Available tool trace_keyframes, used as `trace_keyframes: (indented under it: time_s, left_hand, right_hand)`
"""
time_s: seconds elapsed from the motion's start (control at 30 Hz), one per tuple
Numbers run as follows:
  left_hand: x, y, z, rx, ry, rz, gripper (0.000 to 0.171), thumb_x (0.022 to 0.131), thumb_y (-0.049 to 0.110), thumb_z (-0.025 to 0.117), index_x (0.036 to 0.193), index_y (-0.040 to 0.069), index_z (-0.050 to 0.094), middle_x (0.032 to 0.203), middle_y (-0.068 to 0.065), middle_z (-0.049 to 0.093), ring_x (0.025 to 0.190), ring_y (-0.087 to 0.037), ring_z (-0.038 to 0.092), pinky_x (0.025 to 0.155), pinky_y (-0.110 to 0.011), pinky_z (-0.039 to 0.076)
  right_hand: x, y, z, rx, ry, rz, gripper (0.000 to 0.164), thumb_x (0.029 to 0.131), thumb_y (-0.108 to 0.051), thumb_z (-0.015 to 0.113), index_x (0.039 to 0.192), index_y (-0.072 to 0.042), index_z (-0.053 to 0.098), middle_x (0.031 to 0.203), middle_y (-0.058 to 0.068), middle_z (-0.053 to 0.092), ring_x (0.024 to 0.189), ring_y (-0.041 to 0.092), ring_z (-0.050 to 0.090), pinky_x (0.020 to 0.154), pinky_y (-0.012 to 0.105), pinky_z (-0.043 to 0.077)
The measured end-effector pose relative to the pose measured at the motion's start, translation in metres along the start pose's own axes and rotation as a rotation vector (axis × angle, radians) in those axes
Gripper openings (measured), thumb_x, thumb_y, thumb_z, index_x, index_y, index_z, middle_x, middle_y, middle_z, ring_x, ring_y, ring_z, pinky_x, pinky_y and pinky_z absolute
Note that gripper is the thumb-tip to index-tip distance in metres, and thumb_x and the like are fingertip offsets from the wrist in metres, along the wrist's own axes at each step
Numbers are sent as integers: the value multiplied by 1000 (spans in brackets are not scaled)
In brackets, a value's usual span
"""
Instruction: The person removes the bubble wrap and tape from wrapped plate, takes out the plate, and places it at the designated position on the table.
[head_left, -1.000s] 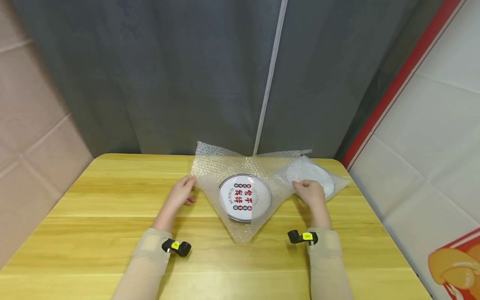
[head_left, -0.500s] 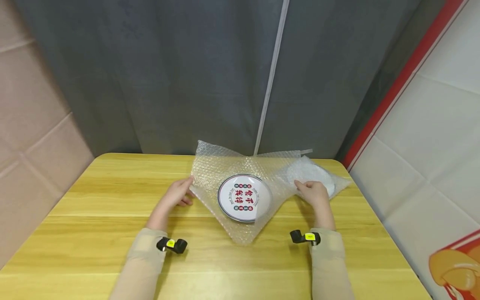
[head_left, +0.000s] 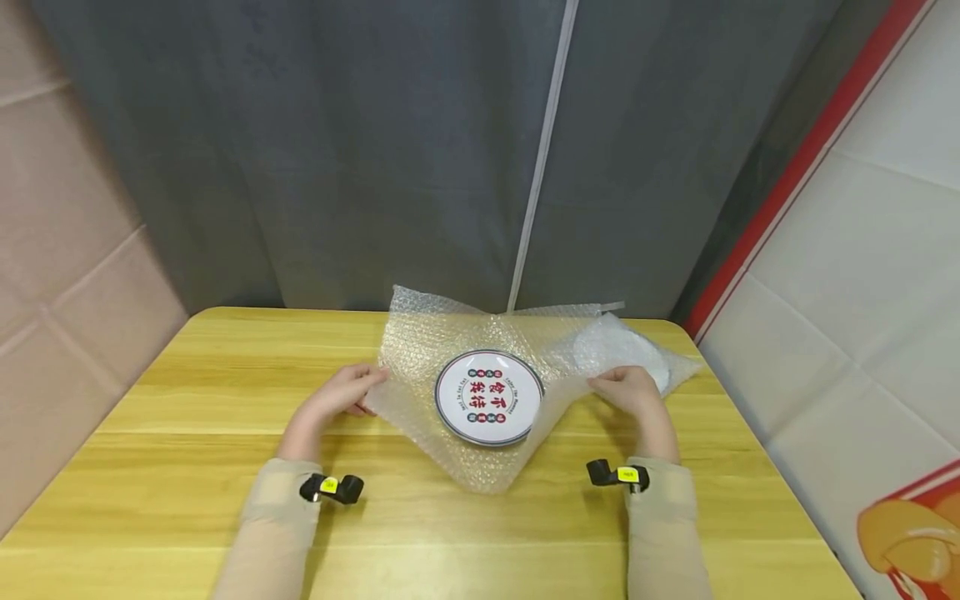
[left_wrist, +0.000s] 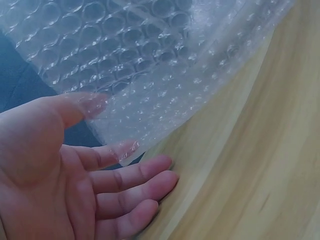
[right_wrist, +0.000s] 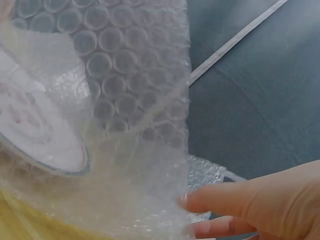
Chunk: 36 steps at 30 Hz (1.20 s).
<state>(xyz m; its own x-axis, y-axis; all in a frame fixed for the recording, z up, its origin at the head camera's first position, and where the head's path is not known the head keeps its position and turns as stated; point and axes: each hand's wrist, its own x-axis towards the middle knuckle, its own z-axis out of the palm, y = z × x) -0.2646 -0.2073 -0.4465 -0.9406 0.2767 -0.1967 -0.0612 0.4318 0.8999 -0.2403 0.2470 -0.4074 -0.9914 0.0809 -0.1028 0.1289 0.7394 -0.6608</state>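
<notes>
A round white plate [head_left: 487,398] with a dark rim and red and dark printed characters lies face up on a clear sheet of bubble wrap [head_left: 420,333] at mid table. My left hand [head_left: 341,393] pinches the sheet's left corner between thumb and index finger; in the left wrist view its other fingers [left_wrist: 135,192] extend below the wrap. On the opposite side, my right hand [head_left: 633,396] pinches the right edge of the sheet, which is lifted beside the plate. The right wrist view shows the right thumb [right_wrist: 215,197] against that edge, with the remaining fingers partly cut off.
Behind my right hand lies a second round white item [head_left: 618,346] wrapped in bubble wrap, partly overlapped by the sheet. A grey curtain [head_left: 360,150] hangs behind the wooden table [head_left: 247,375]. White panels [head_left: 847,292] with red trim stand to the right.
My left hand has moved left and drawn the wrap's left flap off the plate. The right side of the sheet has shifted right, uncovering the plate's face.
</notes>
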Motion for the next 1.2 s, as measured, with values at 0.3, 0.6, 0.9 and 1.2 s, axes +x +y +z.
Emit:
trace_keyframes:
  time_s: [0.3,0.6,0.9,1.2]
  left_hand:
    - [-2,-5,-5,38,-55,75,48,99,29,52,127,-9,49,79,-6,57,64,-13,51,57,-27,50]
    - [-6,-6,-6,182,-61,164,56,95,27,58,137,-6,42,132,-28,47,117,-41,49,94,-49,48]
    - [-14,-6,-5,347,-37,221,72,88,27,69,145,-1,34,149,-31,21,130,-51,28,103,-65,29]
    - [-16,-8,3,422,-73,260,76,80,16,72,145,0,36,154,-25,15,137,-49,16,107,-67,16]
  right_hand:
    - [2,2,-1,3,-14,-57,30,85,-10,64,112,3,67,126,28,53,114,40,47,96,50,42]
    - [4,4,-2,-53,-14,-222,28,81,4,60,106,0,71,139,26,44,119,49,44,99,57,39]
    - [0,7,-8,-118,-64,-320,19,87,0,58,96,-4,74,117,20,62,118,43,49,102,56,37]
    - [-6,16,-14,-136,-207,-303,26,98,-12,50,105,-1,72,111,16,66,107,35,58,95,52,45]
